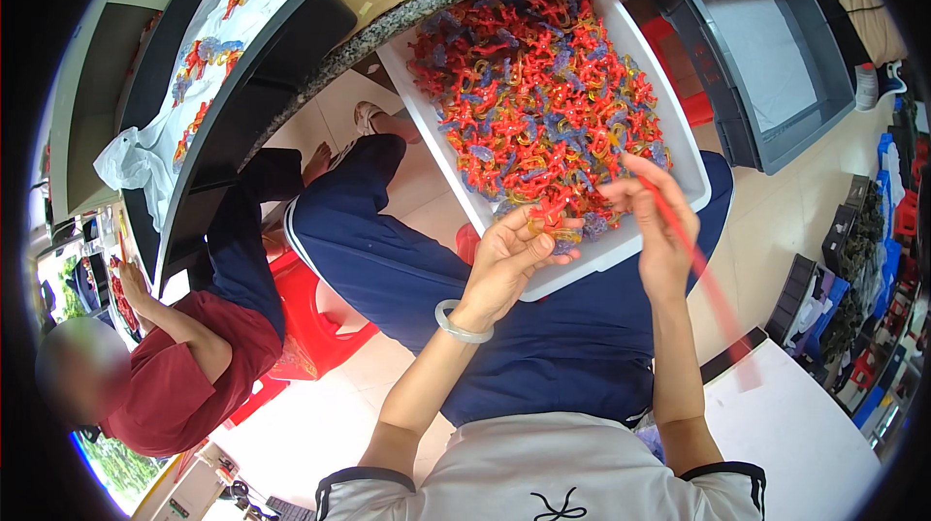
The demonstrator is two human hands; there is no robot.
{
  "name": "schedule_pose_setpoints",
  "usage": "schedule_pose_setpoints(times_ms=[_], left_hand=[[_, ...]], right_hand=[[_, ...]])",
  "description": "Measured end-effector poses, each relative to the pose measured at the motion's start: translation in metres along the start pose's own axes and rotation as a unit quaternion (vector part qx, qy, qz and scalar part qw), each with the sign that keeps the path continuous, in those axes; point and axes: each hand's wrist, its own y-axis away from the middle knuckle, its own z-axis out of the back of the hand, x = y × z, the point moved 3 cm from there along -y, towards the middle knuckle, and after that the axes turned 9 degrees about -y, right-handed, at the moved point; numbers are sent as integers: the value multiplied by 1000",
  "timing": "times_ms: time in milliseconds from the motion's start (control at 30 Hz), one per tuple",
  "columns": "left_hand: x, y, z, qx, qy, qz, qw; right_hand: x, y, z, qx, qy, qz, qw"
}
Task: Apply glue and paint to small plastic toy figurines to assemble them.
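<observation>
A white plastic tray point(690, 157), resting on my lap, is heaped with small shiny plastic pieces point(543, 85) in red, amber and blue. Over its near edge, my left hand point(509, 259) pinches a small plastic piece point(551, 228) with amber and red parts; fingers partly cover it. My right hand point(659, 221) grips a slim red stick point(713, 279) that slants down past my forearm. Motion smears the stick, so its exact kind cannot be told. The right fingertips are close to the left hand, above the heap.
A stone-edged worktop point(417, 7) curves across the far side. Grey crates point(747, 148) stand at right. At left, a black tray point(254, 65) holds white sheeting with coloured pieces. A person in a dark red shirt point(179, 376) sits left near a red stool point(315, 317).
</observation>
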Motion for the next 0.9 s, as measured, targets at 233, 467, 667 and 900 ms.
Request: schedule_pose_setpoints(times_ms=[233, 467, 667, 900], left_hand=[[-3, 5, -7, 5, 40, 0, 999], [0, 3, -4, -8, 67, 3, 998], [-11, 8, -1, 27, 196, 28, 980], [-135, 74, -6, -110, -128, -284, 944]], right_hand=[[26, 24, -10, 53, 20, 61, 997], [36, 15, -17, 113, 245, 220, 937], [29, 6, -14, 52, 84, 137, 986], [16, 17, 14, -61, 89, 101, 989]])
